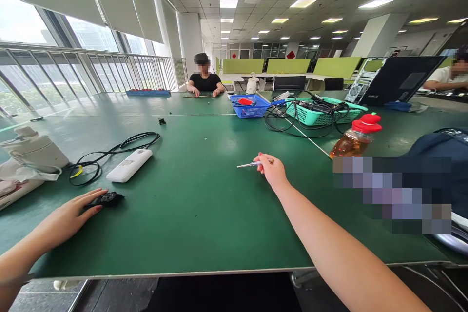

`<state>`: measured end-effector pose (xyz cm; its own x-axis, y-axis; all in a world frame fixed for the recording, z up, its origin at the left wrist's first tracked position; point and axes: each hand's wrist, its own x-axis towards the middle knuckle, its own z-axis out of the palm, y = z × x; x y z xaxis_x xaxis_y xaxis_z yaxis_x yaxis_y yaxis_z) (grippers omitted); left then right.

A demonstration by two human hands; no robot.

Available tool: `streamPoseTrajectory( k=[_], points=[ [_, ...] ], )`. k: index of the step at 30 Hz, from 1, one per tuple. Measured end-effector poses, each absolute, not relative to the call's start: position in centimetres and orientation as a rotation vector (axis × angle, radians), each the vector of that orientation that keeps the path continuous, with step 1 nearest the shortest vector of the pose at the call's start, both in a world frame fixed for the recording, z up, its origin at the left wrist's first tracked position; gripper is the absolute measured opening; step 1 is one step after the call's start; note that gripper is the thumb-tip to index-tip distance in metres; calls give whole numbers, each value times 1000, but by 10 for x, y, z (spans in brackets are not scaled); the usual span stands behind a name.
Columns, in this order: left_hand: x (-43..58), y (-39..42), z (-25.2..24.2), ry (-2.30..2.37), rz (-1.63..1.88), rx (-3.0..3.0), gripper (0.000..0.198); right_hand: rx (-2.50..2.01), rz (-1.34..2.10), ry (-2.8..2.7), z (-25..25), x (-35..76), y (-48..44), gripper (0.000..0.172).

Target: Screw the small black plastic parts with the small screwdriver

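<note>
On the near left of the green table, my left hand (75, 212) has its fingers and thumb around a small black device (111, 198), whose kind I cannot make out. The device rests on the tabletop, partly hidden by the fingers. Near the middle, my right hand (272, 168) is closed on a slim screwdriver (248, 164), its thin silver shaft pointing left, held just over the table. A white power bank (129, 165) lies beyond my left hand, beside a coiled black cable (124, 145).
A blue basket (252, 111) and a green basket (310, 118) full of cables stand farther back. A red-capped bottle (354, 136) and a dark bag (438, 161) are at right. A cream-coloured appliance (36, 151) stands left. Another person (205, 80) sits across the green table (204, 234).
</note>
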<state>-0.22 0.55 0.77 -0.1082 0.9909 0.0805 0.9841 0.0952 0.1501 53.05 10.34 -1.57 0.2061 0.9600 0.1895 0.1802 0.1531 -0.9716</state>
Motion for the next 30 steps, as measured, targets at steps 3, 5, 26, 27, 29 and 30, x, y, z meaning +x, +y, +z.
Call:
streamPoseTrajectory(
  k=[3, 5, 26, 27, 29, 30],
  points=[
    [-3, 4, 4, 2345, 287, 2111, 63, -1273, 834, -1233, -17, 531, 105, 42],
    [1, 3, 8, 2416, 305, 2105, 63, -1284, 830, -1233, -18, 531, 105, 42],
    [36, 10, 16, 2194, 257, 2310, 62, -1276, 813, -1253, -19, 531, 104, 47],
    [37, 10, 16, 2183, 246, 2324, 61, -1278, 810, -1255, -18, 530, 104, 47],
    [38, 11, 16, 2181, 203, 2312, 63, -1277, 810, -1255, -18, 530, 104, 47],
    [38, 11, 16, 2189, 175, 2289, 65, -1276, 812, -1253, -17, 529, 103, 46]
  ],
)
